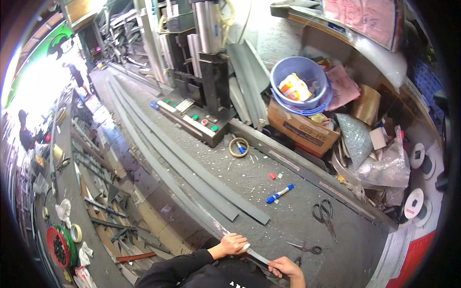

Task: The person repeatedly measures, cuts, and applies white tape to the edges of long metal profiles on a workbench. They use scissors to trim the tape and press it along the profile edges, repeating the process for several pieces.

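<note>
My left hand (pixel 234 244) is closed round a long grey strip (pixel 258 256) at the bench's near edge. A small white spot shows by its thumb; I cannot make out what it is. Lower right, my right hand (pixel 283 268) has its fingers closed on the same strip near its end. Beyond my hands, more long grey strips (pixel 192 177) lie lengthwise on the bench. To the right are black-handled scissors (pixel 325 217) and a second, smaller pair of scissors (pixel 305 247). A blue marker (pixel 280 194) lies farther back.
A black press machine (pixel 211 86) with a button panel (pixel 189 117) stands at the bench's back. Next to it are a tape roll (pixel 238 147), a metal rail (pixel 312 175), a blue bucket (pixel 278 72) and a cardboard box (pixel 300 126). Metal offcuts (pixel 115 221) fill a rack at left.
</note>
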### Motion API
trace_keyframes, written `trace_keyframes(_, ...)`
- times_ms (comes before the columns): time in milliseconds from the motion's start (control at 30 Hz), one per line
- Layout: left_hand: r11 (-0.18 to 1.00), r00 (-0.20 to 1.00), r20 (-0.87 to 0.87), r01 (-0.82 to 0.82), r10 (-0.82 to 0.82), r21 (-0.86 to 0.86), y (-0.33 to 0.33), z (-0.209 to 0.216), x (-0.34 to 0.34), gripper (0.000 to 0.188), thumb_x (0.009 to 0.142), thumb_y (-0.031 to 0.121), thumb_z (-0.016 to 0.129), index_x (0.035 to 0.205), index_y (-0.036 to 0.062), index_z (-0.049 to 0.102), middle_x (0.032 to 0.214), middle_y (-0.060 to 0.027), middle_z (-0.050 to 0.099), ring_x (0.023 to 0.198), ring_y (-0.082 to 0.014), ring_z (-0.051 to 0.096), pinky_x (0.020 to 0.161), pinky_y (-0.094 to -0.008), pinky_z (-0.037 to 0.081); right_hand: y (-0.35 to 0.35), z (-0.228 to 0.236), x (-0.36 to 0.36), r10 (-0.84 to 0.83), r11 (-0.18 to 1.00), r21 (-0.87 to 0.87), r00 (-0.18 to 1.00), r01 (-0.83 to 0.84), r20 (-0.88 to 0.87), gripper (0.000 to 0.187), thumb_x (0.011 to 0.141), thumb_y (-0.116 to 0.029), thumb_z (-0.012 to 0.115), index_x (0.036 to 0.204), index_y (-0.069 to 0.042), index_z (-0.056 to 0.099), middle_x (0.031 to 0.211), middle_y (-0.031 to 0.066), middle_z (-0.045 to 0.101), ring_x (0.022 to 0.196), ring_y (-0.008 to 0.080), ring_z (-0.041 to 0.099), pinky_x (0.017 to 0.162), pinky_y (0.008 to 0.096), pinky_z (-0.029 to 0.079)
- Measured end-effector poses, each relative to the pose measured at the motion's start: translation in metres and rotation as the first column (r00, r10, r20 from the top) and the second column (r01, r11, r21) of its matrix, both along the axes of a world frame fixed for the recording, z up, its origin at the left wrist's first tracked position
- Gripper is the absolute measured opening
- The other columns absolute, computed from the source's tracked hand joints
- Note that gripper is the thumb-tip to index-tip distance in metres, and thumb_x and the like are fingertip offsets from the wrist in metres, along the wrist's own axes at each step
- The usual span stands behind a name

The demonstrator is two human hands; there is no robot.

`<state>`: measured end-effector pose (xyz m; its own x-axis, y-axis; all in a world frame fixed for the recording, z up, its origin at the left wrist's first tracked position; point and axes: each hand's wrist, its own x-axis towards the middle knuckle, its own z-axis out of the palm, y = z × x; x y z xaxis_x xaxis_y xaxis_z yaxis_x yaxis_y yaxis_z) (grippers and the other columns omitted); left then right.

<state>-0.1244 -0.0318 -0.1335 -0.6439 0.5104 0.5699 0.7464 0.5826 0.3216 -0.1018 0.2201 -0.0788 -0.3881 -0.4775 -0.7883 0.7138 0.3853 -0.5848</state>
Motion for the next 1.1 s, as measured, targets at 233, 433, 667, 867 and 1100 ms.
trace_keyframes(233, 0.993, 0.997, 0.071, -0.005, 0.013, -0.122, -0.004, 0.006, 0.002, 0.013, 0.078, 0.029, 0.065, 0.074, 0.0162, 0.063, 0.077, 0.0047, 0.060, 0.065, -0.0127, 0.057, 0.056, -0.0284, 0.042, -0.013, -0.007, -0.005, -0.016, 0.995, -0.098, 0.999, 0.012, -0.045, 0.045, 0.097, -0.040, 0.055, 0.075, -0.002, 0.065, 0.055, 0.0033, 0.059, 0.041, 0.0112, 0.053, 0.040, 0.0251, 0.040)
trace_keyframes(433, 0.998, 1.000, 0.031, 0.003, -0.002, -0.057, -0.003, 0.007, -0.001, 0.018, 0.080, 0.026, 0.065, 0.066, 0.0161, 0.060, 0.071, 0.0042, 0.058, 0.060, -0.0130, 0.055, 0.053, -0.0297, 0.040, -0.014, -0.002, -0.004, -0.013, 0.998, -0.055, 0.997, 0.008, -0.080, 0.044, 0.097, -0.038, 0.057, 0.075, -0.001, 0.064, 0.053, 0.0028, 0.057, 0.039, 0.0099, 0.051, 0.038, 0.0245, 0.039)
trace_keyframes(667, 0.996, 0.999, 0.044, -0.002, 0.006, -0.089, -0.004, 0.004, -0.002, 0.018, 0.079, 0.024, 0.064, 0.064, 0.0155, 0.058, 0.067, 0.0022, 0.055, 0.056, -0.0156, 0.054, 0.051, -0.0310, 0.039, -0.009, -0.004, -0.004, -0.035, 0.999, 0.020, 0.998, 0.034, 0.061, 0.043, 0.097, -0.038, 0.056, 0.076, -0.001, 0.063, 0.053, 0.0045, 0.058, 0.038, 0.0104, 0.051, 0.037, 0.0235, 0.040)
trace_keyframes(867, 0.998, 0.997, 0.080, -0.015, 0.020, -0.060, -0.004, 0.001, -0.004, 0.019, 0.080, 0.024, 0.062, 0.064, 0.0152, 0.057, 0.064, -0.0004, 0.052, 0.056, -0.0194, 0.053, 0.050, -0.0342, 0.038, -0.020, -0.008, -0.009, -0.092, 0.962, -0.267, 0.989, 0.058, -0.117, 0.046, 0.099, -0.039, 0.053, 0.077, 0.000, 0.063, 0.055, 0.0049, 0.059, 0.040, 0.0118, 0.054, 0.038, 0.0245, 0.042)
trace_keyframes(1100, 1.000, 1.000, 0.025, -0.002, 0.001, 0.010, -0.002, 0.001, -0.006, 0.023, 0.082, 0.018, 0.055, 0.059, 0.0149, 0.059, 0.059, -0.0012, 0.051, 0.051, -0.0199, 0.049, 0.049, -0.0348, 0.034, -0.023, -0.001, -0.008, -0.094, 0.953, -0.303, 0.971, 0.024, -0.219, 0.047, 0.096, -0.041, 0.056, 0.077, 0.002, 0.064, 0.052, 0.0044, 0.057, 0.039, 0.0099, 0.053, 0.036, 0.0231, 0.040)
